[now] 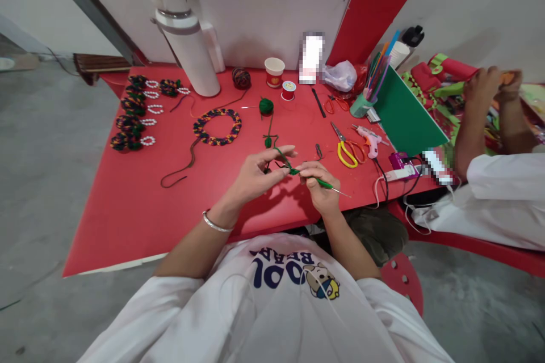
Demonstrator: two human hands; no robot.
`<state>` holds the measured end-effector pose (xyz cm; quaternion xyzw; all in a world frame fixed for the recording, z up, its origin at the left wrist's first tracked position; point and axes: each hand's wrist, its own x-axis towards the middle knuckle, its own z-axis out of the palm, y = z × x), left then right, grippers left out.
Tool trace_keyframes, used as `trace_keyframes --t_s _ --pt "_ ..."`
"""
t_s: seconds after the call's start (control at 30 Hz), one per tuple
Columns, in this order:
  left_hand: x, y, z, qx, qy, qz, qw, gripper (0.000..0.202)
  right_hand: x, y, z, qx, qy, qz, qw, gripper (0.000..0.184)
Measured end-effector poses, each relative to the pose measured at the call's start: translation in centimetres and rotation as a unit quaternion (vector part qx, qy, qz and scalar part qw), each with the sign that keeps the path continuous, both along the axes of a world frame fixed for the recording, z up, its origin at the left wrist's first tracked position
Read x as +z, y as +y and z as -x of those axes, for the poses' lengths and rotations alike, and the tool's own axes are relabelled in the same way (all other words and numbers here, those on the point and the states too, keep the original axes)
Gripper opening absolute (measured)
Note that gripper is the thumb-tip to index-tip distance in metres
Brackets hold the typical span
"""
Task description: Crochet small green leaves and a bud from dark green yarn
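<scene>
My right hand [321, 187] grips a crochet hook [326, 184] with a green handle and a thin metal end pointing right. Green yarn [281, 154] runs over the fingers of my left hand [259, 173], whose thumb reaches toward a small piece of green crochet [293, 171] at the hook's tip. The two hands almost meet over the table's front part. Beyond them, a strand leads up to a green yarn ball [266, 105], with a small dark green knotted piece [268, 140] lying along it. My left palm side is partly hidden.
A multicoloured crocheted ring [217, 126] lies left on the red table [140, 204], near beaded crocheted pieces [134, 105]. Scissors [347, 147], a glue gun [370, 140] and cables lie right. A tall flask [183, 39] stands behind. Another person's hands [489, 88] work beyond a green board [409, 113].
</scene>
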<state>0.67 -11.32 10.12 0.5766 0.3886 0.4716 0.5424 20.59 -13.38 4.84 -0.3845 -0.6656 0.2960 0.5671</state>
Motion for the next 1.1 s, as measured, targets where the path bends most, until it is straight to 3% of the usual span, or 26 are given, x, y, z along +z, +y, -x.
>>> trace_keyframes --t_s 0.17,0.33,0.47,0.63,0.83,1.0,1.1 --pt "-0.5 0.0 0.0 0.012 -0.032 0.012 0.999 0.044 -1.1 0.1 0.1 -0.004 0.032 0.0 0.999 0.036" --pt "-0.7 0.2 0.0 0.026 0.02 -0.022 0.999 0.018 -0.7 -0.2 0.1 -0.008 0.012 -0.007 1.0 0.035" --pt "-0.7 0.3 -0.2 0.01 0.007 -0.003 1.0 0.02 -0.1 -0.3 0.0 -0.038 -0.021 -0.027 0.999 0.034" --pt "-1.1 0.2 -0.6 -0.023 -0.041 0.059 0.997 0.058 0.5 -0.5 0.1 -0.061 -0.08 -0.075 0.992 0.03" --pt "-1.4 0.0 -1.7 0.051 -0.014 0.042 0.998 0.055 -0.5 -0.9 0.9 -0.107 -0.178 -0.19 0.959 0.023" --pt "-1.0 0.3 -1.2 -0.031 -0.14 0.137 0.98 0.062 -2.8 -0.3 0.9 -0.133 -0.179 -0.198 0.954 0.021" --pt "-0.7 0.8 -0.1 -0.094 -0.172 0.225 0.954 0.065 -2.8 0.5 0.1 -0.102 -0.173 -0.221 0.954 0.022"
